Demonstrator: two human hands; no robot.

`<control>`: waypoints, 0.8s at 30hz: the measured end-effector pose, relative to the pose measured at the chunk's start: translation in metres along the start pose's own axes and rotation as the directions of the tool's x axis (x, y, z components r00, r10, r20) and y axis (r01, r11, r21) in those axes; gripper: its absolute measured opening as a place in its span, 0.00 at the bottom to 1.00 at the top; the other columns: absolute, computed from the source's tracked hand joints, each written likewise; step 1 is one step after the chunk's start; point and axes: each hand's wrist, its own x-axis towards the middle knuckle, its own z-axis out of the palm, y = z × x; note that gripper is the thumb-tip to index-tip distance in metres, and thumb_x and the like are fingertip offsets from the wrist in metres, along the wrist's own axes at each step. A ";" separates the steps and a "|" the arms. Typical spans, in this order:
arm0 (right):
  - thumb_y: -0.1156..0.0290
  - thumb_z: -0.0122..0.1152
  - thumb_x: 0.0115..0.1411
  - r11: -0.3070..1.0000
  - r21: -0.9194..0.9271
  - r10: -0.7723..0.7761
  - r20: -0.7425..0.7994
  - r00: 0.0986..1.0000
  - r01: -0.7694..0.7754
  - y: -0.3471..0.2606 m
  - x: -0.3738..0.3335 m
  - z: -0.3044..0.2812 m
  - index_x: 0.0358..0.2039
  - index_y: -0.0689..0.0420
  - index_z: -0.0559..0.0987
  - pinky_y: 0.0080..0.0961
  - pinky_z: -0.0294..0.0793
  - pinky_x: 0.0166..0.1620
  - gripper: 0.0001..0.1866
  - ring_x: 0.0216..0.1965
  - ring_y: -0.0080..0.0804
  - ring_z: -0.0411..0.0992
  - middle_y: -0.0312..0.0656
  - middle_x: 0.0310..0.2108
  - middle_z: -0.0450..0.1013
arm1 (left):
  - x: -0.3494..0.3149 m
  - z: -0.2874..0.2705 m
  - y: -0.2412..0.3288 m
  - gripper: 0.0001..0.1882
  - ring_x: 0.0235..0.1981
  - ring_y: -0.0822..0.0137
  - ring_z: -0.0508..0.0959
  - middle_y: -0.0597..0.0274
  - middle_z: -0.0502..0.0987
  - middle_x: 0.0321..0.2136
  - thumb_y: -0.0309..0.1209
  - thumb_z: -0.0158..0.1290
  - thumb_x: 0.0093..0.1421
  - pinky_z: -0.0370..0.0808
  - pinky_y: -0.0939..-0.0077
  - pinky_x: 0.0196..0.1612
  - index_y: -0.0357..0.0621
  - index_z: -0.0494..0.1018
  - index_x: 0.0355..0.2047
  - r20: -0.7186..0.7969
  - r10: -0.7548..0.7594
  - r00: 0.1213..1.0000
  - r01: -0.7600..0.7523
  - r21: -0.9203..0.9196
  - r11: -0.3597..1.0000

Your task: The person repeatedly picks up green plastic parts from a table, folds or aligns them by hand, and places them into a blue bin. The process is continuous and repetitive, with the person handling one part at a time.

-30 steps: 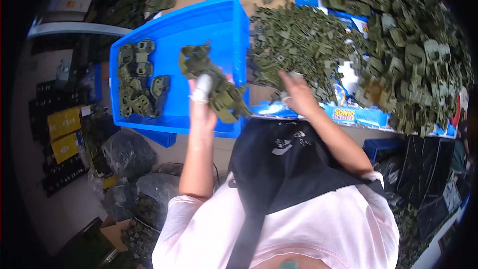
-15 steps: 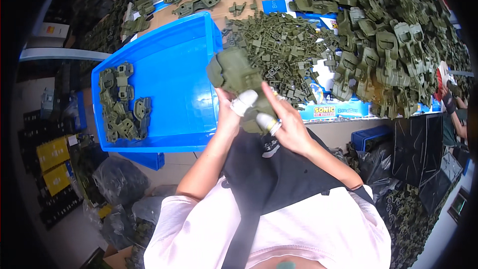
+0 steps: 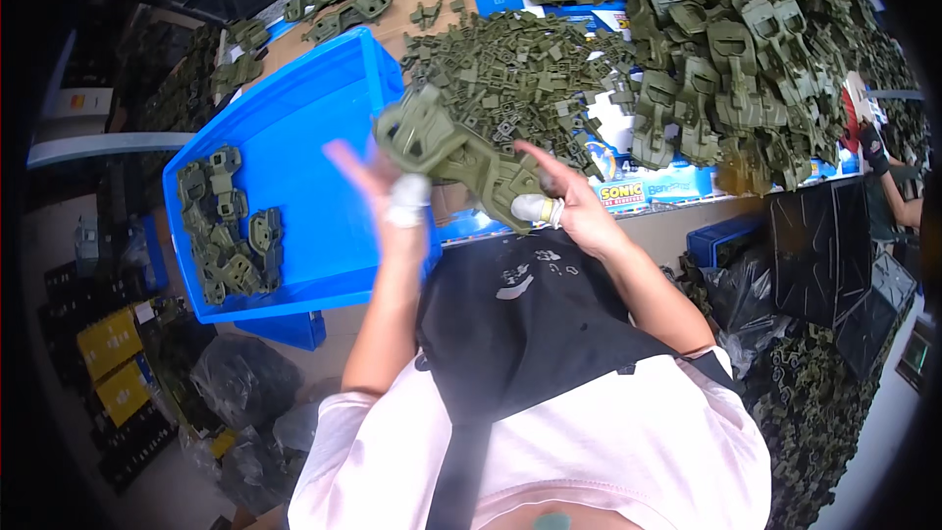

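My right hand (image 3: 586, 218) grips the lower right end of an olive-green moulded plastic part (image 3: 461, 152), its white-taped thumb lying on the piece. The part is long, with openings and raised shapes at its wider upper left end, and it is held tilted above the table's front edge. My left hand (image 3: 385, 198), blurred by motion, is beside that wider end with its fingers spread; its thumb also wears white tape. Close to the left hand stands a blue plastic bin (image 3: 314, 196), with several similar green parts (image 3: 231, 226) along its left side.
Small green plastic pieces (image 3: 510, 74) lie heaped on the table behind the held part. A tall pile of large green parts (image 3: 731, 59) covers the table's right side. Another person's gloved hand (image 3: 873, 147) shows at the far right. Plastic bags (image 3: 245, 373) are on the floor left.
My left hand has let go of the green part and moved left, fingers spreading. The part has turned in my right hand to show more of its length. The view has shifted slightly.
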 end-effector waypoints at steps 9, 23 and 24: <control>0.68 0.56 0.52 0.470 -0.867 0.099 0.240 0.966 0.167 -0.019 -0.045 -0.025 0.58 0.64 0.57 0.37 0.63 0.52 0.34 0.50 0.51 0.64 0.59 0.49 0.63 | -0.006 0.032 0.008 0.37 0.45 0.53 0.71 0.46 0.72 0.40 0.28 0.51 0.47 0.54 0.57 0.59 0.48 0.53 0.60 0.629 -0.648 0.430 -0.447 0.772 0.453; 0.68 0.61 0.48 0.805 -0.594 0.065 0.075 0.995 -0.008 -0.012 -0.064 -0.043 0.51 0.59 0.69 0.32 0.65 0.51 0.28 0.48 0.45 0.67 0.51 0.46 0.68 | 0.013 0.064 0.031 0.45 0.50 0.53 0.66 0.46 0.66 0.46 0.39 0.58 0.46 0.51 0.61 0.61 0.48 0.49 0.61 0.666 -0.621 0.414 -0.496 0.737 0.460; 0.67 0.62 0.48 0.824 -0.566 0.054 0.074 0.996 -0.003 -0.016 -0.064 -0.050 0.52 0.59 0.68 0.30 0.65 0.51 0.29 0.48 0.43 0.68 0.50 0.46 0.68 | 0.024 0.066 0.044 0.46 0.52 0.53 0.64 0.45 0.65 0.48 0.41 0.59 0.46 0.51 0.62 0.61 0.48 0.48 0.62 0.721 -0.517 0.462 -0.546 0.690 0.475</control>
